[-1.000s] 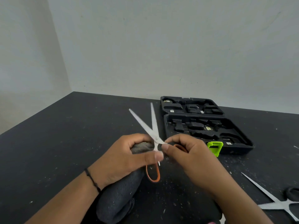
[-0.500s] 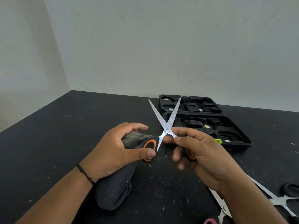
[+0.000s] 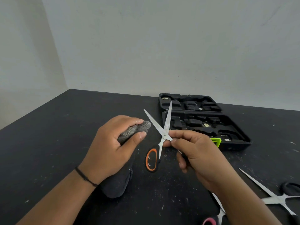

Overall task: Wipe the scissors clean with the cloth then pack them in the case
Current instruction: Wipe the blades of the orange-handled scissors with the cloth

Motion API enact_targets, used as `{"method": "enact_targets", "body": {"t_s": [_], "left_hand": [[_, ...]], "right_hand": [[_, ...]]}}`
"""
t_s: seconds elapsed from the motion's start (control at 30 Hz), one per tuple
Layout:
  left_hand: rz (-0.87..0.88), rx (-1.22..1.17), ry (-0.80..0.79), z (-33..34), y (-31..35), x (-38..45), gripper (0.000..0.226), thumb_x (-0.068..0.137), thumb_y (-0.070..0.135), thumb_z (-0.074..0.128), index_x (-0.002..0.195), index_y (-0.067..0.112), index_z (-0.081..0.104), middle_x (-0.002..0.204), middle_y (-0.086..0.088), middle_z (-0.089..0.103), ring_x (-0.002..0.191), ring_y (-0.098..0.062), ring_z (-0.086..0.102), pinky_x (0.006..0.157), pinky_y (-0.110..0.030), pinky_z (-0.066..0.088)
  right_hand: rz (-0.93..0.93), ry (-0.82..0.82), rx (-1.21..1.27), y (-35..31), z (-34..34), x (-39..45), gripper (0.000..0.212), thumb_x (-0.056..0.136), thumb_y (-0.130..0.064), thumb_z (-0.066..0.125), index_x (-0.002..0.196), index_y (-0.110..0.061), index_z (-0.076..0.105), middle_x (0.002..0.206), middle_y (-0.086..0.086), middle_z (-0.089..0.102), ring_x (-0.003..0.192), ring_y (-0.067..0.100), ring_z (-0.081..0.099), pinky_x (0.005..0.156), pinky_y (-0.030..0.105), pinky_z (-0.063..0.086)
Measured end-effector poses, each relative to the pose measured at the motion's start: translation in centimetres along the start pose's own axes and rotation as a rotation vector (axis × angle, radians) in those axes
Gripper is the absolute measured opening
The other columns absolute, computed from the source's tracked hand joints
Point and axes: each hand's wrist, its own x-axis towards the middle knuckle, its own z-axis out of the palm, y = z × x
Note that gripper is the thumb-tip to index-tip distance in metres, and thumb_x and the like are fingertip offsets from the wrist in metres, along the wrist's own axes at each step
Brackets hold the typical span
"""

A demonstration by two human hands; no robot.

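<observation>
My right hand [image 3: 198, 153] pinches a pair of orange-and-black scissors [image 3: 162, 132] near the pivot. The blades are spread in a V and point up and away; one orange-rimmed handle loop [image 3: 151, 159] hangs below, the other is hidden in my palm. My left hand [image 3: 113, 146] grips a bunched grey cloth [image 3: 138, 129] just left of the blades, not touching them. The cloth's dark tail trails down to the table under my wrist. An open black moulded case [image 3: 233, 133] lies behind the scissors, with a green latch [image 3: 215, 141] at its front edge.
The black table [image 3: 48, 135] is speckled with dust. Another pair of scissors with black handles [image 3: 274, 197] lies open at the right. A third pair with a pink handle [image 3: 215, 215] lies under my right forearm. Pale walls meet behind the table.
My left hand has let go of the orange handle loop and drawn the cloth up and left of the blades. The scissors now hang from my right hand alone.
</observation>
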Motion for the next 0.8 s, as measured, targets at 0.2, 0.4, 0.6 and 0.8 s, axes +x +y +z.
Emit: {"method": "enact_targets", "body": {"t_s": [0.2, 0.4, 0.6, 0.8], "left_hand": [[0.228, 0.163, -0.014, 0.4, 0.8, -0.4, 0.025, 0.088, 0.029, 0.061, 0.103, 0.014, 0.072, 0.096, 0.002, 0.061, 0.082, -0.01, 0.059, 0.071, -0.024, 0.05], [0.288, 0.259, -0.106, 1.0, 1.1, -0.7, 0.022, 0.085, 0.029, 0.063, 0.101, 0.016, 0.072, 0.095, 0.001, 0.058, 0.066, -0.012, 0.055, 0.054, -0.031, 0.049], [0.259, 0.257, -0.169, 1.2, 1.2, -0.8, 0.026, 0.083, 0.026, 0.058, 0.104, 0.017, 0.069, 0.099, 0.0, 0.057, 0.065, -0.01, 0.054, 0.056, -0.03, 0.051], [0.29, 0.328, -0.153, 1.4, 1.5, -0.8, 0.021, 0.089, 0.02, 0.056, 0.099, 0.011, 0.072, 0.093, -0.005, 0.057, 0.057, -0.014, 0.049, 0.046, -0.033, 0.047]], "right_hand": [[-0.06, -0.029, -0.059, 0.1, 0.7, -0.3, 0.023, 0.092, -0.008, 0.054, 0.095, -0.026, 0.068, 0.085, -0.002, 0.074, 0.042, 0.011, 0.047, 0.045, 0.029, 0.042], [-0.075, -0.08, -0.064, 0.1, 0.9, -0.5, 0.026, 0.094, -0.01, 0.052, 0.107, -0.024, 0.068, 0.045, 0.002, 0.052, 0.043, 0.012, 0.049, 0.05, 0.029, 0.048], [-0.065, -0.102, -0.06, 0.4, 1.1, -0.3, 0.038, 0.094, -0.003, 0.044, 0.099, -0.032, 0.068, 0.046, 0.004, 0.052, 0.047, 0.018, 0.056, 0.065, 0.037, 0.055], [-0.087, -0.112, -0.097, 0.5, 1.0, -0.3, 0.039, 0.096, -0.004, 0.044, 0.096, -0.037, 0.067, 0.045, 0.001, 0.051, 0.047, 0.018, 0.056, 0.06, 0.03, 0.051]]}}
